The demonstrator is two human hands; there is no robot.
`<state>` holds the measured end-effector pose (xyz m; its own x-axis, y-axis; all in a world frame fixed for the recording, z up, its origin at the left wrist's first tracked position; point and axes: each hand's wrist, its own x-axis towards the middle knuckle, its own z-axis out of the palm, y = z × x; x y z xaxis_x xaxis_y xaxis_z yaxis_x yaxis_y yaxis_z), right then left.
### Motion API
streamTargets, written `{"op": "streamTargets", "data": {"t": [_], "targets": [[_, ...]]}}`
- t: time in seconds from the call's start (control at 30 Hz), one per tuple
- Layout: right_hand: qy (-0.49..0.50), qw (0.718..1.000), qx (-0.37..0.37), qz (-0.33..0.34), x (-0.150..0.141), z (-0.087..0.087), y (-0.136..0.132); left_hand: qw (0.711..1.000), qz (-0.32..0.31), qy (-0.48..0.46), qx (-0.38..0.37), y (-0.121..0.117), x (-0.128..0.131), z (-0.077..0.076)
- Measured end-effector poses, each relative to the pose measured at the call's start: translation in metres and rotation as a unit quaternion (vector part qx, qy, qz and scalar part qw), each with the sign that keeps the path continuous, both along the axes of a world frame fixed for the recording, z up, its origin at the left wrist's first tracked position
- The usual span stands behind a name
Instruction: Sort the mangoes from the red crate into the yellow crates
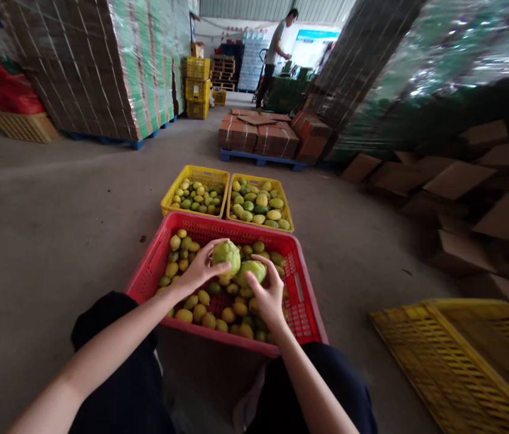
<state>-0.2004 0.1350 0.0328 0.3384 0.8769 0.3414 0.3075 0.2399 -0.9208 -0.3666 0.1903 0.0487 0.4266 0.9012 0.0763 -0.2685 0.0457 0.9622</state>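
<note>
My left hand is closed around a large, bumpy green lemon. Just right of it, my right hand grips a second green lemon between thumb and fingers. Both are held above a red plastic crate that stands between my knees. Many yellow and green lemons lie loose in that crate, some of them hidden beneath my hands. Against its far side stand two yellow crates, the left one with smaller fruit and the right one with larger, greener fruit.
A yellow crate lies at the right. Cardboard boxes are heaped behind it. Flattened cartons sit on a blue pallet ahead. Wrapped stacks rise on both sides. A person stands at the back near stacked yellow crates.
</note>
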Motion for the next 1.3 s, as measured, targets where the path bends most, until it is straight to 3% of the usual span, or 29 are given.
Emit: {"op": "streamTargets", "data": {"t": [0.07, 0.17, 0.23, 0.3, 0.37, 0.43, 0.57, 0.73, 0.9, 1.0, 1.1, 1.23, 1.3], "targets": [[0.152, 0.983, -0.095, 0.039, -0.008, 0.009, 0.008, 0.979, -0.006, -0.083, -0.189, 0.004, 0.004, 0.0], [0.316, 0.92, -0.204, 0.113, -0.017, 0.015, 0.021, 0.896, 0.021, -0.172, -0.409, 0.014, 0.007, -0.006], [0.367, 0.887, -0.249, 0.13, -0.021, 0.011, 0.028, 0.85, 0.054, -0.209, -0.481, 0.02, 0.006, -0.011], [0.399, 0.86, -0.295, 0.117, -0.023, 0.001, 0.031, 0.831, 0.093, -0.216, -0.505, 0.023, 0.006, -0.015], [0.42, 0.836, -0.337, 0.103, -0.023, -0.011, 0.033, 0.827, 0.117, -0.197, -0.513, 0.024, 0.005, -0.018], [0.42, 0.834, -0.345, 0.098, -0.021, -0.023, 0.033, 0.83, 0.116, -0.185, -0.513, 0.022, 0.005, -0.017], [0.358, 0.884, -0.286, 0.091, -0.012, -0.035, 0.031, 0.838, 0.088, -0.235, -0.485, 0.014, 0.004, -0.012], [0.269, 0.941, -0.196, 0.058, -0.005, -0.029, 0.033, 0.838, 0.047, -0.35, -0.416, 0.012, 0.002, -0.005], [0.12, 0.986, -0.089, 0.071, -0.021, -0.033, 0.035, 0.868, 0.077, -0.31, -0.38, 0.008, 0.011, -0.006], [0.036, 0.988, -0.07, 0.131, -0.033, -0.051, 0.03, 0.884, 0.092, -0.284, -0.36, 0.003, 0.022, -0.017], [-0.038, 0.987, -0.067, 0.138, -0.036, -0.066, 0.021, 0.905, 0.064, -0.269, -0.323, 0.0, 0.03, -0.031], [-0.136, 0.986, -0.003, 0.1, -0.034, -0.062, 0.012, 0.931, 0.071, -0.204, -0.295, -0.006, 0.03, -0.043], [-0.199, 0.974, 0.032, 0.104, -0.034, -0.054, 0.009, 0.956, 0.062, -0.152, -0.242, -0.01, 0.025, -0.045]]}}
